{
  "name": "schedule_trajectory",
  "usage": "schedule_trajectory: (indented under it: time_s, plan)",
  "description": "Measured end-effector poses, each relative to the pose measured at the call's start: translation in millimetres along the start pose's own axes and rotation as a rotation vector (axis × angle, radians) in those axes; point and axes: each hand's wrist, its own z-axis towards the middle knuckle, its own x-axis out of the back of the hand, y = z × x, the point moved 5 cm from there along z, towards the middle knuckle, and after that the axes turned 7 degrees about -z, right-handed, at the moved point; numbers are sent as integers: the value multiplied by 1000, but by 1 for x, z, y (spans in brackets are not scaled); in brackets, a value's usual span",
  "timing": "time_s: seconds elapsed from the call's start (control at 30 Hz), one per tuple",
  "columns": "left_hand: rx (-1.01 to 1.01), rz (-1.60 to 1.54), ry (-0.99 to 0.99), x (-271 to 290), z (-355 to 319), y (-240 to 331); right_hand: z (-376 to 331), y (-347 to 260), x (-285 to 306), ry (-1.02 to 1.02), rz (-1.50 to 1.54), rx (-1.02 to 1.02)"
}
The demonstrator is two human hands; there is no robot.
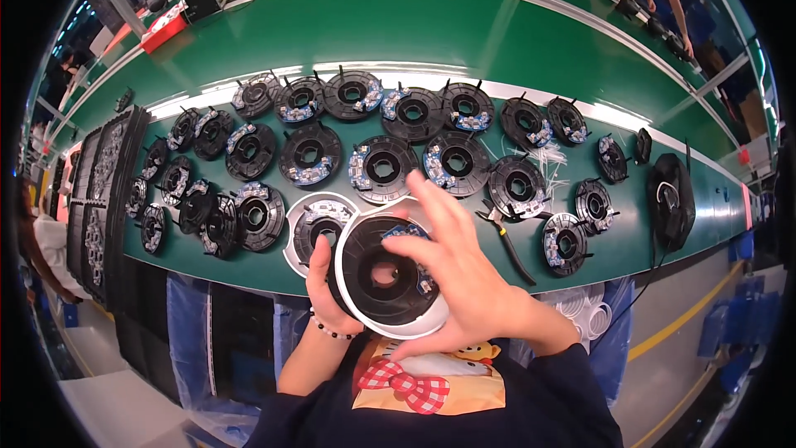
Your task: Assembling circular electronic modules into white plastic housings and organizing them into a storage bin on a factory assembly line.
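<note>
Close to the table's front edge, a round white housing (435, 317) is held up and tilted, with a black disc (362, 261) seated inside its rim. My left hand (330, 294) grips it from the left, thumb up along the side. From the right, my right hand (464, 270) wraps it, fingers bent over the disc beside a small blue circuit board (404, 233). Part of that board is hidden by the fingers. Just behind on the table lies a second white housing (296, 242) with a black disc and board in it.
Several black discs (311, 155) with blue boards and upright prongs cover the green table. Cutters with black and yellow handles (516, 253) lie right, by loose white strips (543, 168). Stacked black trays (104, 191) stand left. A black object with a cable (670, 203) sits right.
</note>
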Motion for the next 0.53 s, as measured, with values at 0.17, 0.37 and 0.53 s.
schedule_trajectory:
  time_s: [0.17,0.37,0.53]
  plan:
    - [84,37,-99,3,-3,4,3,7,3,18,148,-27]
    - [96,141,19,17,-5,5,-2,9,-5,-37,39,-91]
    - [164,290,-7,5,4,-3,-8,11,17,79,69,-199]
